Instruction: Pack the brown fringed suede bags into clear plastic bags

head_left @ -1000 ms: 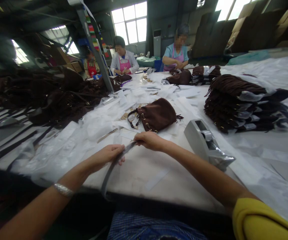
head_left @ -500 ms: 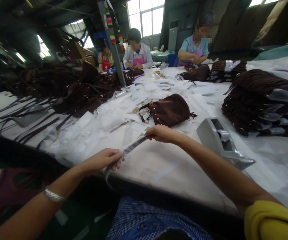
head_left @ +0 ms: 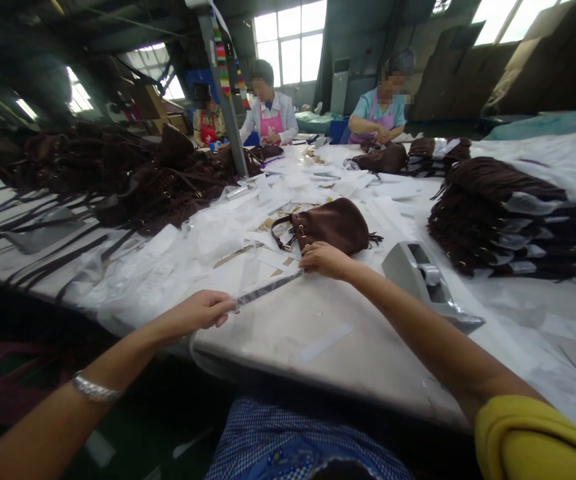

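Note:
A long thin strap in a clear sleeve (head_left: pixel 268 288) is stretched taut between my two hands above the white table (head_left: pixel 318 320). My left hand (head_left: pixel 201 313) pinches its near end at the table's front edge. My right hand (head_left: pixel 324 260) grips the far end, closed, just in front of a brown suede drawstring bag (head_left: pixel 335 223) lying on white wrapping sheets. A grey tape dispenser (head_left: pixel 425 277) stands to the right of my right forearm.
A tall stack of wrapped brown fringed bags (head_left: pixel 513 217) fills the right side. A heap of brown bags and straps (head_left: pixel 133 180) lies at the left. Loose plastic sleeves (head_left: pixel 168 267) cover the middle. Three people (head_left: pixel 378 107) work at the far end.
My hands have drawn apart, the right moving toward the bag and the left toward the table edge. The strap, slack and drooping before, is now pulled straight.

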`<state>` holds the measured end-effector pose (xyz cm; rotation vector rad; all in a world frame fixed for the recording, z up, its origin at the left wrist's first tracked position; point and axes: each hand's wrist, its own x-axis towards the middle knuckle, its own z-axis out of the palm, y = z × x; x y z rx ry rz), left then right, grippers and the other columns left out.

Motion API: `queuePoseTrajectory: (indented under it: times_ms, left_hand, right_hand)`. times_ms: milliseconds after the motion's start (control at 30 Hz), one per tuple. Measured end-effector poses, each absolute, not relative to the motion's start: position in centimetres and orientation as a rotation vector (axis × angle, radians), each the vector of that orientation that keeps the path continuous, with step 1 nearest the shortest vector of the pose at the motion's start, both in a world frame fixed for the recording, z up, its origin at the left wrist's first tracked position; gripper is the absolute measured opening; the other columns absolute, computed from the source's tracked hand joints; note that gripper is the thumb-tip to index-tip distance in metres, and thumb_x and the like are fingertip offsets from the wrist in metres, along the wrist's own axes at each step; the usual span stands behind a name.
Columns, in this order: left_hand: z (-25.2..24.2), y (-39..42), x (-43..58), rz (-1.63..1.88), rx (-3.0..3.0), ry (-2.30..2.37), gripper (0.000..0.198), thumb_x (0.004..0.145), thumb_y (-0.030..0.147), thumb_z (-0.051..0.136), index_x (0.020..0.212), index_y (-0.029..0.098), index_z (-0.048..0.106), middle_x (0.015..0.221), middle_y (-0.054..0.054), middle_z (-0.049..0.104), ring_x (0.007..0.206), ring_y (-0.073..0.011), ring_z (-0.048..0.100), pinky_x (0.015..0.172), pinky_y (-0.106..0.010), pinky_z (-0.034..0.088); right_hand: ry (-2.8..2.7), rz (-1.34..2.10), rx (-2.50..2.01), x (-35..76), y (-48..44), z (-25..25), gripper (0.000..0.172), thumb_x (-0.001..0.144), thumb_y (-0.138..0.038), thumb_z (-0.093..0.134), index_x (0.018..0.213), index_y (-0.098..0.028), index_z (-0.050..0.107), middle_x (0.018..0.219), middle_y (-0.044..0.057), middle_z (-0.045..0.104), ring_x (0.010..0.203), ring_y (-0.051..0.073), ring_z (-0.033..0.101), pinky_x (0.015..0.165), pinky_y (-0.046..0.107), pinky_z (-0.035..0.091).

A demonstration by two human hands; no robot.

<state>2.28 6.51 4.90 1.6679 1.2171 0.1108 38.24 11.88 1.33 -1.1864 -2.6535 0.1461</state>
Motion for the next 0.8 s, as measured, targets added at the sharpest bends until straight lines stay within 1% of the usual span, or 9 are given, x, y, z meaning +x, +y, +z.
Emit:
queuePoseTrajectory:
  times_ms: [100,167,233,333,467,567,667,733,800]
  left_hand:
    - [5.2,6.5,2.5,0.16,1.748,1.237,0.046,0.085,0.058,0.052,0.069,0.015,0.06,0.057,0.002,0.049,0.049,-0.0095,0.034,0.047,-0.022,0.024]
    - [5.6,6.1,3.7,0.21,1.793,1.241,0.047,0.084,0.058,0.054,0.064,0.016,0.057,0.056,0.002,0.05,0.049,-0.0095,0.035,0.048,-0.022,0.026]
    - [6.3,5.5,5.1,0.266,1.788,1.205,0.045,0.085,0.057,0.054,0.069,0.015,0.059,0.059,0.001,0.055,0.049,-0.0093,0.037,0.049,-0.022,0.029]
    - [7.1,4.1,5.7,0.311,1.684,1.072,0.044,0.087,0.058,0.052,0.08,0.016,0.063,0.07,-0.002,0.064,0.056,-0.0118,0.05,0.058,-0.023,0.04]
    - [5.9,1.1,1.8,0.116,1.579,0.905,0.044,0.084,0.059,0.058,0.084,0.016,0.068,0.085,-0.007,0.07,0.082,-0.0195,0.064,0.077,-0.027,0.046]
    - [3.6,-1.0,-2.2,0.021,1.462,0.94,0.045,0.082,0.06,0.061,0.094,0.017,0.067,0.077,-0.004,0.069,0.074,-0.0185,0.063,0.071,-0.027,0.047]
    - [2.7,-1.8,-3.7,0.123,1.468,1.058,0.046,0.084,0.062,0.056,0.089,0.017,0.064,0.066,0.001,0.061,0.058,-0.0127,0.054,0.058,-0.023,0.041]
    - [3.5,-1.7,-2.6,0.181,1.563,1.087,0.044,0.086,0.06,0.054,0.079,0.017,0.061,0.063,0.002,0.058,0.053,-0.0107,0.049,0.054,-0.023,0.038]
    - [5.3,-1.2,-0.4,0.217,1.685,1.065,0.043,0.086,0.058,0.055,0.071,0.017,0.058,0.062,0.002,0.058,0.053,-0.0105,0.049,0.056,-0.024,0.039]
  right_hand:
    - [-2.531,0.128,-1.221,36.1,10.7,2.0,0.034,0.082,-0.015,0.068,0.115,-0.021,0.07,0.125,0.012,0.066,0.125,0.029,0.051,0.103,0.043,0.032]
    - [-2.525,0.263,-1.015,32.9,9.1,3.0,0.042,0.085,-0.025,0.069,0.126,-0.023,0.063,0.133,0.012,0.061,0.125,0.026,0.051,0.104,0.041,0.034]
    - [-2.574,0.482,-0.838,29.9,7.4,4.0,0.04,0.087,-0.028,0.066,0.127,-0.021,0.061,0.123,0.011,0.065,0.113,0.024,0.059,0.097,0.035,0.04]
    - [-2.645,0.663,-0.823,28.6,6.6,4.9,0.026,0.089,-0.016,0.06,0.114,-0.016,0.068,0.101,0.008,0.071,0.09,0.019,0.065,0.081,0.028,0.046]
    - [-2.596,0.436,-1.035,34.2,8.3,4.7,0.031,0.088,-0.009,0.052,0.112,-0.017,0.071,0.103,0.008,0.07,0.093,0.02,0.066,0.084,0.027,0.046]
    - [-2.41,0.142,-1.503,38.8,9.0,4.4,0.036,0.087,-0.01,0.05,0.116,-0.017,0.07,0.111,0.011,0.069,0.1,0.024,0.065,0.09,0.031,0.047]
    - [-2.396,-0.034,-1.768,37.9,6.9,5.0,0.056,0.081,-0.012,0.061,0.136,-0.016,0.055,0.131,0.018,0.059,0.122,0.034,0.054,0.103,0.048,0.039]
    - [-2.563,0.084,-1.447,34.0,4.5,5.9,0.078,0.079,-0.019,0.067,0.15,-0.018,0.035,0.15,0.019,0.039,0.139,0.036,0.035,0.111,0.055,0.026]
    - [-2.683,0.356,-0.986,29.0,2.0,7.0,0.08,0.084,-0.034,0.065,0.153,-0.024,0.026,0.153,0.013,0.037,0.141,0.032,0.033,0.114,0.053,0.024]
